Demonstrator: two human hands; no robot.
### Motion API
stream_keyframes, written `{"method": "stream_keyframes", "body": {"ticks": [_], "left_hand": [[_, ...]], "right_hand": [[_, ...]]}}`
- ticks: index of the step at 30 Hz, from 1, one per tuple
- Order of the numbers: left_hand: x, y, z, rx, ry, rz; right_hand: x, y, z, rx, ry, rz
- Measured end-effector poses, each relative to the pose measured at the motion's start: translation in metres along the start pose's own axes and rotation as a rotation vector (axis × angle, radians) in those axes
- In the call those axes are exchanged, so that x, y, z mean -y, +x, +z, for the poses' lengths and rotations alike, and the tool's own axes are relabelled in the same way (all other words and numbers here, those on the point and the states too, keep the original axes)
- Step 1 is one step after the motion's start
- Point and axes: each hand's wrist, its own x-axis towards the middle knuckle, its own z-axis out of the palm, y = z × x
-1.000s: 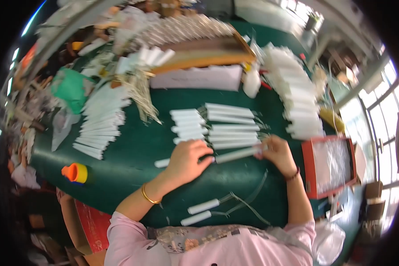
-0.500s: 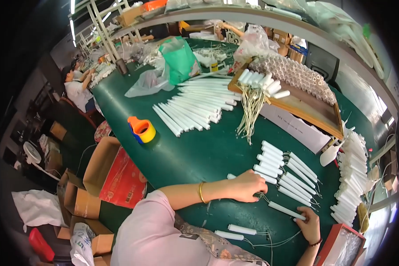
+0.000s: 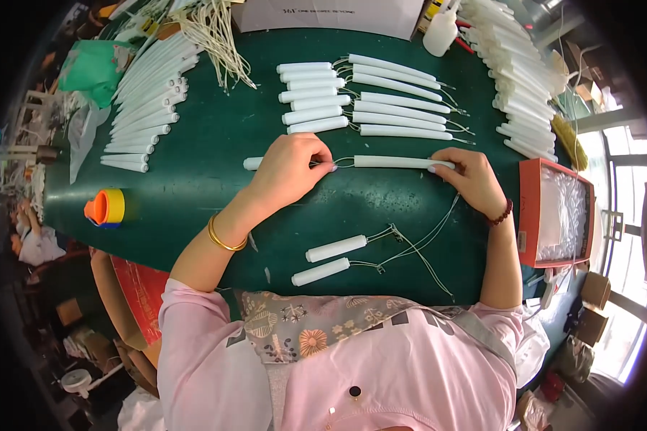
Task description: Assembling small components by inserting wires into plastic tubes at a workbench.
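My left hand [image 3: 289, 170] rests on the green table [image 3: 194, 208], its fingers closed over a short white tube [image 3: 252, 163] and pinching the thin wire that comes out of it. My right hand [image 3: 469, 177] grips the right end of a long white tube [image 3: 399, 162] lying flat. The wire links the two tubes between my hands. Two short white tubes with wires [image 3: 336, 248] lie closer to my body.
Rows of finished white tubes [image 3: 381, 100] lie beyond my hands, with more stacked at far left [image 3: 147, 93] and far right [image 3: 514, 57]. An orange and yellow tape roll [image 3: 106, 207] sits left. A red tray of small parts [image 3: 557, 213] is at right. A white bottle [image 3: 442, 32] stands far back.
The view has swung back over the table centre. My hands have come together on one tube pair, the left on the short tube, the right on the long one.
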Motion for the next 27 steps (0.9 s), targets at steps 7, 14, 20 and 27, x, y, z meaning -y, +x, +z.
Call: {"method": "stream_keyframes", "body": {"ticks": [7,14,20,27], "left_hand": [[-0.01,-0.003,0.002,-0.081,0.112,0.085],[-0.007,-0.006,0.005,-0.023,0.063,0.017],[-0.007,-0.006,0.008,-0.057,0.066,0.086],[-0.01,-0.006,0.01,-0.075,0.023,0.108]], "right_hand": [[-0.003,-0.007,0.003,-0.028,0.016,-0.112],[0.001,-0.004,0.006,-0.061,0.057,-0.082],[-0.011,-0.002,0.008,-0.056,0.064,-0.164],[0.0,-0.001,0.004,-0.034,-0.004,-0.054]]}}
